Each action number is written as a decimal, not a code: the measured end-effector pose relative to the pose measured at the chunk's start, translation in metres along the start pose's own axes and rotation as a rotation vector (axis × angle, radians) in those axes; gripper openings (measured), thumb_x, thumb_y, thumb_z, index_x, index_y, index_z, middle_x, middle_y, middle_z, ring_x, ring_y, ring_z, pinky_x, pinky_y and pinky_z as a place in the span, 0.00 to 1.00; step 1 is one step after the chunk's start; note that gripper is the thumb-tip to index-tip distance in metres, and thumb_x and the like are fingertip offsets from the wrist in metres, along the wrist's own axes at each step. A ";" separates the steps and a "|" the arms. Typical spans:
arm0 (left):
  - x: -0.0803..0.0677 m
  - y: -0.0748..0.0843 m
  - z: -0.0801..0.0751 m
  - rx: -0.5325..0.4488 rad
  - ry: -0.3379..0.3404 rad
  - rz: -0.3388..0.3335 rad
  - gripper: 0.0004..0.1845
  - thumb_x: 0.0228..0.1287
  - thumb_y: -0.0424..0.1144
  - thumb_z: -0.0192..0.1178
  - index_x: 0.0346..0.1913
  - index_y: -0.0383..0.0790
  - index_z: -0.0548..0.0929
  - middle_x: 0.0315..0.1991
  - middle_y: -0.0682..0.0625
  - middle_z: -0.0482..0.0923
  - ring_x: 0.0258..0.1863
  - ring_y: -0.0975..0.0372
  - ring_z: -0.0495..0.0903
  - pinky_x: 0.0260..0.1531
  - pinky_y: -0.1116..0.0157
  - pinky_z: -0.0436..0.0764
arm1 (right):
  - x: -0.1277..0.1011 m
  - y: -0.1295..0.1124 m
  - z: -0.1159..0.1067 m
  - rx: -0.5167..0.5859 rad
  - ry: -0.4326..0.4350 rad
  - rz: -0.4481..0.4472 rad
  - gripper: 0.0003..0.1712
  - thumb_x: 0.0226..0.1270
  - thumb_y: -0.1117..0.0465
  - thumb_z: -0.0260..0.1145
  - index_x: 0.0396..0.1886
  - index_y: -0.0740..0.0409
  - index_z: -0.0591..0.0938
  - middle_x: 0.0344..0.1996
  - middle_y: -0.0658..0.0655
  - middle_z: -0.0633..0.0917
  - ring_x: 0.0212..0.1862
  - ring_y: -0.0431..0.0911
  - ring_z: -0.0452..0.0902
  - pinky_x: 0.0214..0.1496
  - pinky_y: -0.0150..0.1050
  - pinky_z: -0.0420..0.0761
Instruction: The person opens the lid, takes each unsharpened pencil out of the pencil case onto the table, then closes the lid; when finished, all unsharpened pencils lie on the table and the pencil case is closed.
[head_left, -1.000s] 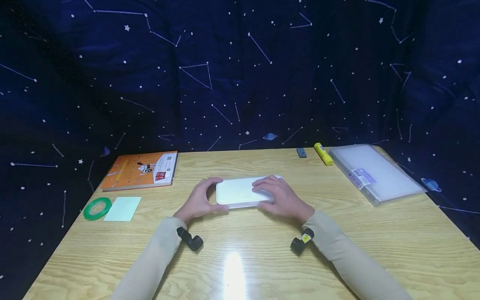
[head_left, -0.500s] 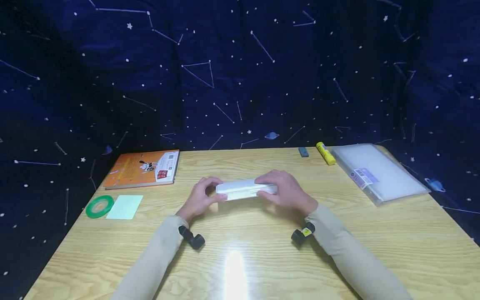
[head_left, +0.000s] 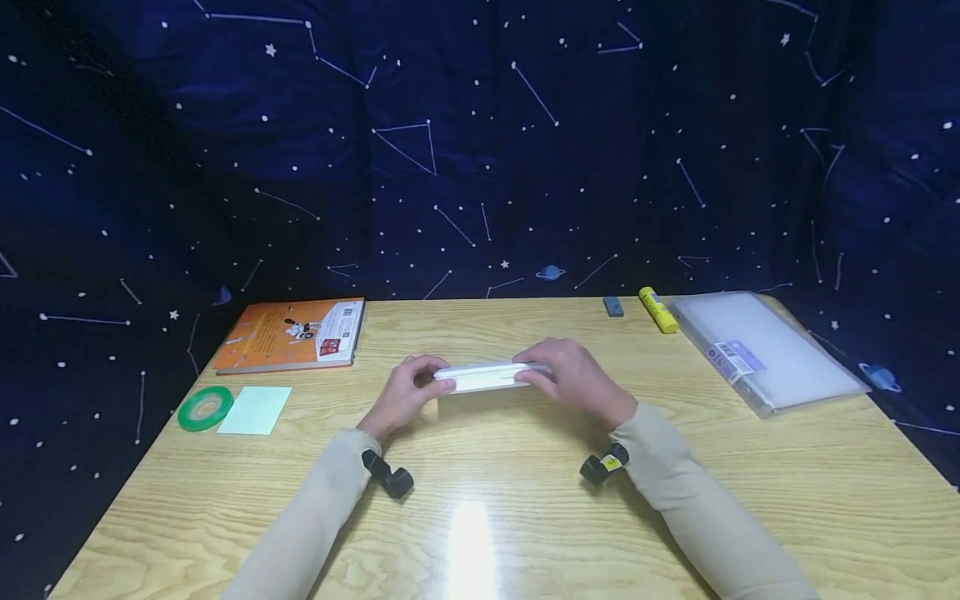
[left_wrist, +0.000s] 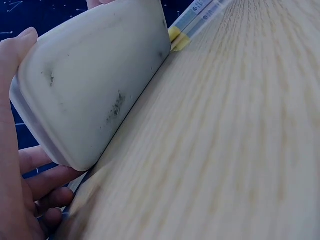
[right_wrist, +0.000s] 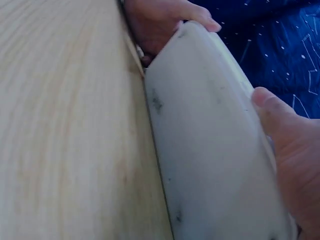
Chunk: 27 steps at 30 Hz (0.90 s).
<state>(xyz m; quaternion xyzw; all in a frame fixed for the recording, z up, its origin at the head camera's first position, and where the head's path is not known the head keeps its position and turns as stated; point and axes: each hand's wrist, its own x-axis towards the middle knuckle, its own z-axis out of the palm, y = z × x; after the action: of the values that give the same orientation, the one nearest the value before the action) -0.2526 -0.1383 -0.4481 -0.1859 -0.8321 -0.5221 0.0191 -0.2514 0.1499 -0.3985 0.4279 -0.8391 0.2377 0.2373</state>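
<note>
A flat white plastic box (head_left: 483,377) stands tipped up on its long edge in the middle of the wooden table (head_left: 480,517), its scuffed underside (left_wrist: 95,85) (right_wrist: 210,150) facing the wrist cameras. My left hand (head_left: 408,392) grips its left end, thumb on one face and fingers behind. My right hand (head_left: 573,379) grips the right end the same way, thumb (right_wrist: 280,120) along the rim. The box's lower edge touches the table.
An orange book (head_left: 292,335) lies at the back left, with a green tape roll (head_left: 205,407) and a pale green card (head_left: 256,410) in front of it. At the back right lie a clear plastic folder (head_left: 765,350), a yellow glue stick (head_left: 657,309) and a small grey eraser (head_left: 613,307).
The white box lay flat under both hands a second ago; both hands have tipped it up onto its long edge, so only its thin side shows from the head view.
</note>
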 end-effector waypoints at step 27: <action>-0.001 0.001 0.001 -0.067 -0.004 -0.051 0.23 0.52 0.39 0.70 0.52 0.36 0.82 0.46 0.42 0.74 0.43 0.57 0.74 0.47 0.63 0.76 | -0.004 -0.004 0.005 -0.077 0.048 -0.008 0.12 0.61 0.52 0.68 0.37 0.56 0.85 0.32 0.53 0.88 0.36 0.46 0.83 0.36 0.43 0.79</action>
<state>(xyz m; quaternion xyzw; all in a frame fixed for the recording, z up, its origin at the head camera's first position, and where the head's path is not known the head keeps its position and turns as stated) -0.2509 -0.1372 -0.4485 -0.1661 -0.8188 -0.5495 -0.0019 -0.2468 0.1468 -0.4041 0.4158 -0.8400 0.2147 0.2744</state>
